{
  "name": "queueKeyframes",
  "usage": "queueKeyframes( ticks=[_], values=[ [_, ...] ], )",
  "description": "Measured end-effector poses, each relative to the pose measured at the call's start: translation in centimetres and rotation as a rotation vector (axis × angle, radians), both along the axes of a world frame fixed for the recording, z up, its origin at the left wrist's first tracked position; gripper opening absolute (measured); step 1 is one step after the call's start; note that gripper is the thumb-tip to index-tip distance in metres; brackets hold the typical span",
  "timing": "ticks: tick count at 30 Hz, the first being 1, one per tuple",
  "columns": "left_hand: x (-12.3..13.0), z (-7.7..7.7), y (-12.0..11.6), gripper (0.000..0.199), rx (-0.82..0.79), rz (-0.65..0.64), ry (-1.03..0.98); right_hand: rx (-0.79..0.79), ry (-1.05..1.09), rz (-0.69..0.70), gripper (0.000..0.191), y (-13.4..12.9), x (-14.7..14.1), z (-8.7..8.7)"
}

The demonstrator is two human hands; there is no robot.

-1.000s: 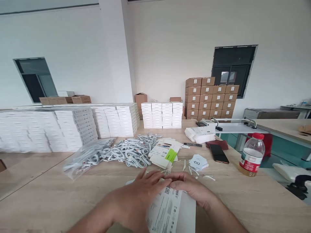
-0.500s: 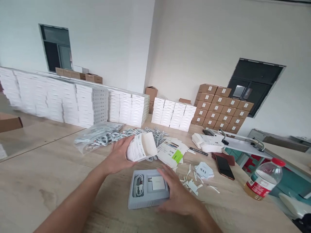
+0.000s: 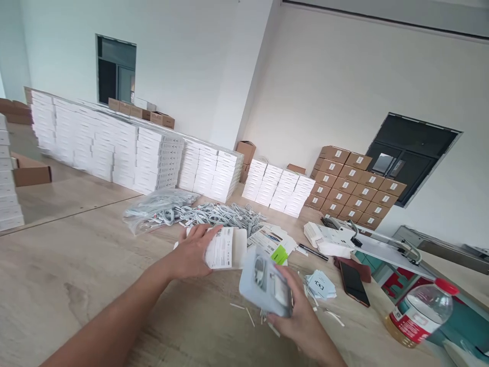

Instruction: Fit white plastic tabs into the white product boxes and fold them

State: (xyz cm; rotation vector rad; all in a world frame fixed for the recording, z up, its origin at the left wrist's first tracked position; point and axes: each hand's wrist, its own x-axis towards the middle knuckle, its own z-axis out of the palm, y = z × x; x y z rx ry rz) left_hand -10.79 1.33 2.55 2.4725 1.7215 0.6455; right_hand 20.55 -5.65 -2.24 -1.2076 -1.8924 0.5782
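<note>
My left hand point(image 3: 193, 255) is wrapped round a white printed box sleeve point(image 3: 221, 248), whose open end faces right. In my right hand point(image 3: 292, 300) is a grey tray point(image 3: 250, 283), lifted off the table and tilted, blurred by motion. A coiled cable point(image 3: 260, 270) and a white adapter point(image 3: 278, 288) sit in its compartments. The tray is just to the right of the sleeve and apart from it. Behind the sleeve lie grey cables point(image 3: 229, 215) and flat printed boxes point(image 3: 267, 238) with a green label point(image 3: 279, 255).
White box stacks point(image 3: 153, 158) line the table's back, with brown cartons point(image 3: 344, 178) behind. At right are cards point(image 3: 321, 284), a phone point(image 3: 353, 283), a pen point(image 3: 313, 252) and a bottle point(image 3: 420, 313). Paper scraps point(image 3: 250, 317) lie in front.
My right hand has taken hold of the grey tray and lifted it from the table, tilting it towards the sleeve. My left hand has turned the sleeve more level. The camera view has shifted.
</note>
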Motion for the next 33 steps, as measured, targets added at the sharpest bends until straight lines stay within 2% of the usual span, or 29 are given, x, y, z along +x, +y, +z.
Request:
queueKeyframes(
  ticks=[2,4,7,11,14,17,19,21,23,26,28,30,33],
  values=[
    [1.1,-0.1,-0.5,0.107,-0.03,-0.101,0.009,0.175,-0.089,-0.186,0.081,0.6,0.9,0.0],
    [2.0,-0.3,-0.9,0.109,-0.04,-0.17,0.019,0.327,-0.224,-0.285,0.079,1.2,1.4,0.1],
    [2.7,-0.6,-1.2,0.107,-0.007,-0.21,0.036,0.43,-0.378,-0.31,0.079,1.4,1.7,0.2],
    [3.1,-0.9,-1.6,0.106,0.06,-0.265,0.045,0.413,-0.402,-0.243,0.084,0.6,0.6,0.1],
    [3.7,-1.1,-2.1,0.102,0.088,-0.343,0.057,0.297,-0.265,-0.107,0.091,-0.4,-1.0,0.2],
    [4.3,-1.2,-2.3,0.103,0.111,-0.366,0.049,0.178,0.031,0.027,0.087,-1.0,-2.2,0.4],
    [4.5,-1.3,-2.2,0.104,0.154,-0.329,0.015,0.165,0.24,-0.007,0.074,-1.0,-2.5,0.5],
    [4.7,-1.3,-2.0,0.104,0.213,-0.282,-0.029,0.123,0.381,-0.101,0.066,-0.8,-2.6,0.4],
    [5.1,-1.2,-2.0,0.103,0.271,-0.254,-0.078,0.024,0.464,-0.102,0.07,-0.5,-2.9,0.1],
    [6.1,-1.2,-2.6,0.107,0.314,-0.242,-0.168,-0.108,0.618,0.097,0.085,-0.3,-3.8,-0.1],
    [6.8,-1.1,-3.3,0.114,0.27,-0.259,-0.246,-0.125,0.732,0.163,0.092,-0.4,-4.3,0.2],
    [7.0,-1.0,-3.8,0.115,0.159,-0.296,-0.342,-0.095,0.803,0.102,0.094,-0.5,-4.2,0.8],
    [7.0,-0.7,-4.3,0.09,-0.077,-0.324,-0.552,-0.084,0.871,-0.016,0.095,-0.6,-3.1,2.0]
  ],
)
